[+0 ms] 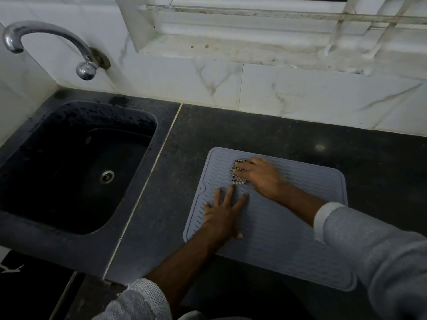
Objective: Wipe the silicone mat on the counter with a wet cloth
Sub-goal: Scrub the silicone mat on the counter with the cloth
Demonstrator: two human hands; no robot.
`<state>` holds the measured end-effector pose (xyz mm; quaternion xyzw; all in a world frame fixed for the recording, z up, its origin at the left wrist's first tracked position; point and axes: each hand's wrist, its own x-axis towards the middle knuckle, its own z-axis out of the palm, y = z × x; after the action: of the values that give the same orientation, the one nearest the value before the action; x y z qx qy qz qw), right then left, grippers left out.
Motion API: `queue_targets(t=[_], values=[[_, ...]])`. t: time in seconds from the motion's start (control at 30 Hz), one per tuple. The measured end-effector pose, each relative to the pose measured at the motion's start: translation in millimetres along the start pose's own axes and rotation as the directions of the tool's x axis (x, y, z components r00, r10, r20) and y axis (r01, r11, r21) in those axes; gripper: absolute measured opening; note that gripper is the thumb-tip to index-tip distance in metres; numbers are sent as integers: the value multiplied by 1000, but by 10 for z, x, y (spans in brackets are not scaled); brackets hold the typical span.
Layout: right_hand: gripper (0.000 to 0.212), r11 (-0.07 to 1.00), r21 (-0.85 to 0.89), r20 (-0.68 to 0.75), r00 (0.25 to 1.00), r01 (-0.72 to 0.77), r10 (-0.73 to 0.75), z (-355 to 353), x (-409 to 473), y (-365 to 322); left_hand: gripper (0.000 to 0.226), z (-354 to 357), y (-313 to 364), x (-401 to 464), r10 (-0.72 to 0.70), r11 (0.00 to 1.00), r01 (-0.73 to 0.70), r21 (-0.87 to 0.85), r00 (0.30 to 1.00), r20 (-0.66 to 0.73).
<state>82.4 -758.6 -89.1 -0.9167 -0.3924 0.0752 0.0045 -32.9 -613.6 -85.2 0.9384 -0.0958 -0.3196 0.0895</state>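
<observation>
A grey ribbed silicone mat (pixel 288 239) lies flat on the dark counter (pixel 254 130), right of the sink. My right hand (pixel 261 175) presses a small checked cloth (pixel 238 173) onto the mat's far left part; most of the cloth is hidden under the fingers. My left hand (pixel 225 212) rests flat on the mat near its left edge, fingers spread, holding nothing. The two hands are close together but apart.
A deep black sink (pixel 34 158) with a metal drain (pixel 106 177) sits to the left. A chrome tap (pixel 46 40) juts from the white marble-tiled wall (pixel 300 95) over it. A dusty window sill (pixel 231 49) runs behind the counter.
</observation>
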Motion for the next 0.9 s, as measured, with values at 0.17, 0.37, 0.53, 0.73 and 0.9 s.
queue_targets(t=[0.17,0.37,0.53,0.73,0.9], values=[[58,997,-72,50,998,-41,45,0,-374,288,114,22,-14,12,4,1000,-4,-9,1000,5],[43,991,-8,-8,991,-136,135,-223,50,22,113,-1,-2,2,4,1000,-4,-9,1000,10],[41,1000,7,-34,999,-12,13,-5,67,-135,113,30,-5,14,-9,1000,9,-2,1000,7],[45,995,51,-77,993,-88,92,152,-518,284,114,53,-27,15,11,1000,-11,-8,1000,-19],[50,991,11,-54,990,-132,132,136,-501,235,113,18,2,-9,10,1000,-10,23,1000,-25]])
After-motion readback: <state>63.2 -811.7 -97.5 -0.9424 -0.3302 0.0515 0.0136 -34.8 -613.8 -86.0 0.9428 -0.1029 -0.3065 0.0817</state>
